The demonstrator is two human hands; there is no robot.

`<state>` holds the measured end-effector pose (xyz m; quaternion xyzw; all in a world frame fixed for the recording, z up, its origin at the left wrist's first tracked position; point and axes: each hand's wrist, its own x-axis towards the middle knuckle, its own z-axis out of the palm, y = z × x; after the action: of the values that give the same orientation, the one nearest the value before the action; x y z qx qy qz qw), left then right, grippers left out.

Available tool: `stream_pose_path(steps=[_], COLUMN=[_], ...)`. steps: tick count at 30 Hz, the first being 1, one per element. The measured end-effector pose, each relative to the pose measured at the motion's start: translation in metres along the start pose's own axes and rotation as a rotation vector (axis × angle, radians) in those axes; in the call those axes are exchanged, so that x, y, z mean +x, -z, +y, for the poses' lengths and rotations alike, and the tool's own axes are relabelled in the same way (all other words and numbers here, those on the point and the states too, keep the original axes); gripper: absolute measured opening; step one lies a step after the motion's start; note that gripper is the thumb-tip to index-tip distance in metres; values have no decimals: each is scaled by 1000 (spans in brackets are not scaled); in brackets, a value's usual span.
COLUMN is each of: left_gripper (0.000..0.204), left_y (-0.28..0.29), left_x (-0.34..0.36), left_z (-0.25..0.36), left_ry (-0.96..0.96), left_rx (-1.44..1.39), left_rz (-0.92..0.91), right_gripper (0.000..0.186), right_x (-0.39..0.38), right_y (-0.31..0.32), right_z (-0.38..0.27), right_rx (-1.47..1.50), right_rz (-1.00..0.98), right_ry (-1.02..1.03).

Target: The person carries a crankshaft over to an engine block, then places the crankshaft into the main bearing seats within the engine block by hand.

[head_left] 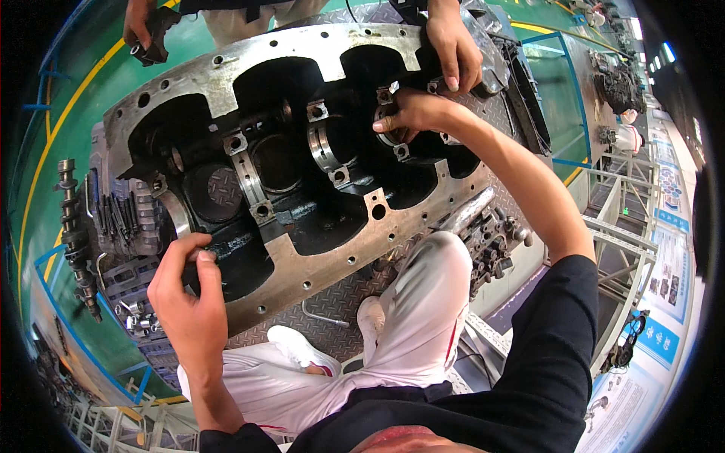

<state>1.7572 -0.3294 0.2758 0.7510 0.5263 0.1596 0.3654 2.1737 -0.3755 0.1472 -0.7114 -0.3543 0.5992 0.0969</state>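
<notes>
A large engine block (349, 260) lies open side up, with a row of bearing saddles (323, 151) across its dark cavities. My left hand (189, 291) is curled over the near left end of the block, fingertips beside the end saddle (178, 213). My right hand (414, 113) reaches into a saddle toward the block's right end, thumb bent over it and fingers curled down; what they grip is hidden.
Across the block, a co-worker's hand (457, 53) rests on the rim; another hand holds a dark part (153, 47). A long shaft (72, 226) and tool cases (121, 279) lie left. Mechanical parts (495, 253) sit beside my knee. Railings (615, 226) stand right.
</notes>
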Motion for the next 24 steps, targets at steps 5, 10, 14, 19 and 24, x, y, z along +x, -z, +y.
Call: stream_pose_path(steps=[5, 10, 14, 19, 24], left_gripper=[13, 11, 15, 12, 13], left_y=[-2, -1, 6, -3, -1], left_x=[2, 3, 4, 2, 0], left_z=[2, 10, 9, 6, 6], left_ry=[-15, -11, 25, -80, -42], left_rx=[5, 51, 66, 52, 77], left_rz=[-33, -58, -138, -52, -19], right_gripper=[83, 90, 79, 76, 78], right_x=[-3, 1, -8, -11, -10], right_y=[2, 4, 0, -3, -5], right_z=[3, 6, -3, 8, 2], right_rx=[-88, -10, -58, -236, -236], right_rz=[14, 13, 53, 107, 138], right_ry=[-41, -66, -70, 16, 33])
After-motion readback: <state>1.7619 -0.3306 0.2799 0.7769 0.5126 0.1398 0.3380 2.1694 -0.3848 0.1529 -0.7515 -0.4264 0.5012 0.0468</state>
